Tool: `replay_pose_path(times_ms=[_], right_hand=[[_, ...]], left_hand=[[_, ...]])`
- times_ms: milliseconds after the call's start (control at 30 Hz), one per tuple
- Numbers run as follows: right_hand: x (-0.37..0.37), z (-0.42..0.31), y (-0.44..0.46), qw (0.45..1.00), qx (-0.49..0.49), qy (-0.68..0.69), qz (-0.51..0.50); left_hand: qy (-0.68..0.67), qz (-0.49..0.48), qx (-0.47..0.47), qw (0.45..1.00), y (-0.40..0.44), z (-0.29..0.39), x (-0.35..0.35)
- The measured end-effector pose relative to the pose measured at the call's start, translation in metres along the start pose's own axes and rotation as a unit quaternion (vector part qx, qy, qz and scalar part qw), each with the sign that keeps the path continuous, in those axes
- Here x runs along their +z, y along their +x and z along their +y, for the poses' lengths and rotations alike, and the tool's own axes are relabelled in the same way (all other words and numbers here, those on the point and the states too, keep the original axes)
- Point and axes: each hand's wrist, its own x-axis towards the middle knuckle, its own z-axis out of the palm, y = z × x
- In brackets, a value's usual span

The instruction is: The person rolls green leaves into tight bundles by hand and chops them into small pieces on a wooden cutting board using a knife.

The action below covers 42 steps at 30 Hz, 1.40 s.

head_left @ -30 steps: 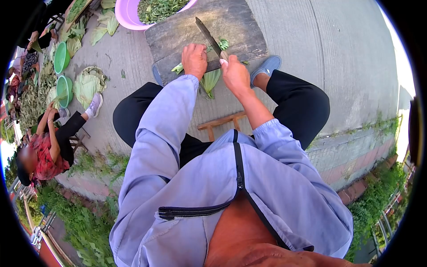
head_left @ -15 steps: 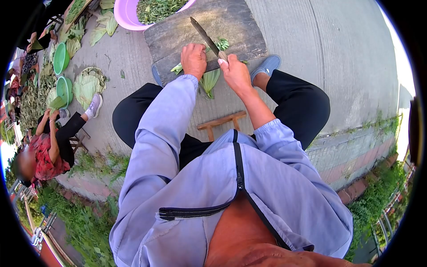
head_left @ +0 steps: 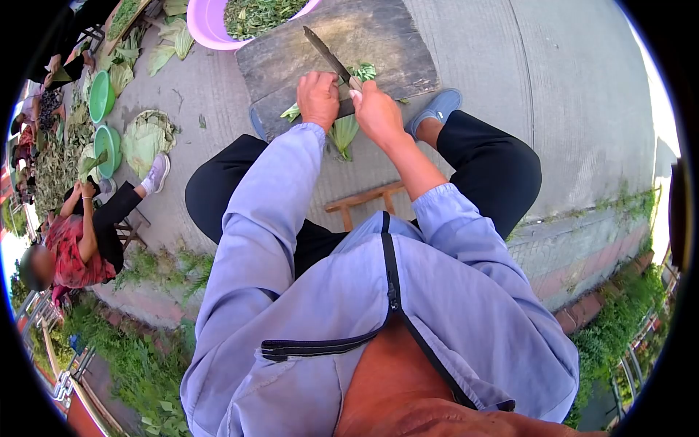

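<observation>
My right hand [head_left: 377, 113] is wrapped round the handle of a long dark-bladed knife [head_left: 327, 53], whose tip points up and to the left over a worn wooden board [head_left: 386, 36]. Close beside it, my left hand [head_left: 317, 98] is closed, pressing a bundle of green leaves [head_left: 344, 135] on the board's near part. The leaf ends stick out past the near edge, and the gripped part is hidden under the fingers. Cut green strips [head_left: 363, 71] lie just beyond the blade, partly behind it.
A pink basin [head_left: 207, 22] of chopped greens stands beyond the board's left corner. Off to the left are two green basins [head_left: 107, 149], loose leaves [head_left: 148, 138] and a seated person in a red top [head_left: 76, 251]. A small wooden stool [head_left: 364, 198] is between my legs.
My right hand and the knife have shifted slightly left, closer to my left hand, which stays in place. The seated person's hands and the leaf there have moved a little.
</observation>
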Motion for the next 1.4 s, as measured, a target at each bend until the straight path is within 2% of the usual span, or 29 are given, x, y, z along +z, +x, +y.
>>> replay_pose_path(times_ms=[233,633,1400], right_hand=[[-0.011,-0.001,-0.005,0.995,0.099,0.018,-0.026],[-0.027,-0.002,-0.021,0.997,0.041,0.046,-0.036],[-0.025,-0.014,-0.018,0.996,0.049,-0.015,-0.073]], left_hand=[[-0.007,0.006,-0.005,1.000,-0.001,-0.003,0.002],[-0.002,-0.010,-0.019,1.000,0.000,-0.002,0.002],[0.014,-0.013,-0.011,1.000,0.000,-0.002,0.002]])
